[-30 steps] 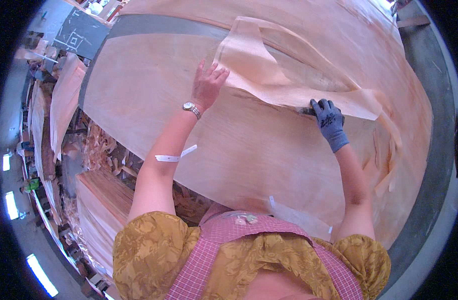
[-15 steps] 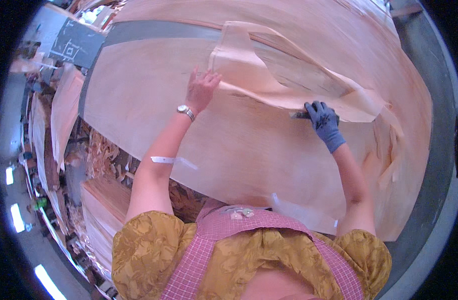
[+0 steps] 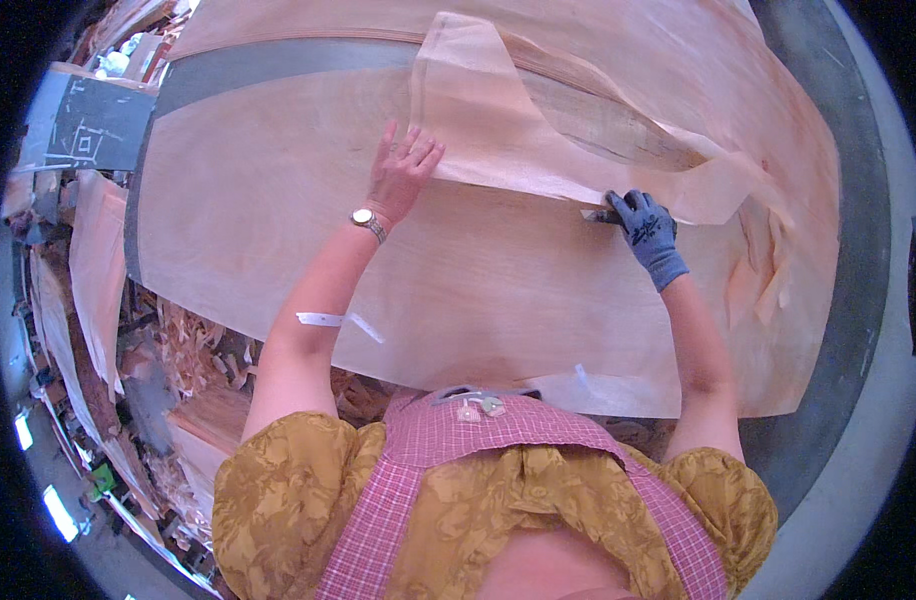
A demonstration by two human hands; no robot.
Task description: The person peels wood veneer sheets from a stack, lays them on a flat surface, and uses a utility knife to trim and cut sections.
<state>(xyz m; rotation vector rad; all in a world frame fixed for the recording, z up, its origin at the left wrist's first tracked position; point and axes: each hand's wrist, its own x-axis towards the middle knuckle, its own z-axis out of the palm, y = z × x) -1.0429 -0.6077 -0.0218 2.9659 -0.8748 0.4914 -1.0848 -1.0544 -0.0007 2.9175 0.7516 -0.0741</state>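
A large sheet of pale wood veneer [image 3: 478,290] lies flat in front of me. On it rests an irregular, curved-edged veneer piece [image 3: 478,110], its right part rumpled. My left hand [image 3: 402,175], bare and with a watch on the wrist, lies with fingers spread at the piece's near left corner. My right hand [image 3: 646,232], in a blue-grey glove with dark fingers, closes around a short dark tool with a flat pale tip [image 3: 590,215]. That tip touches or nearly touches the piece's near edge; most of the tool is hidden by the fingers.
More veneer [image 3: 298,25] spreads across the far side, beyond a dark grey strip of table [image 3: 288,68]. Torn veneer strips [image 3: 763,265] lie at the right. Wood scraps [image 3: 193,345] heap below the table's left edge, and veneer sheets [image 3: 98,270] hang or lean farther left.
The loose veneer piece now lies flatter, its near edge straighter and its far end farther away. My right hand has hardly moved along that edge. The whole view has shifted a little.
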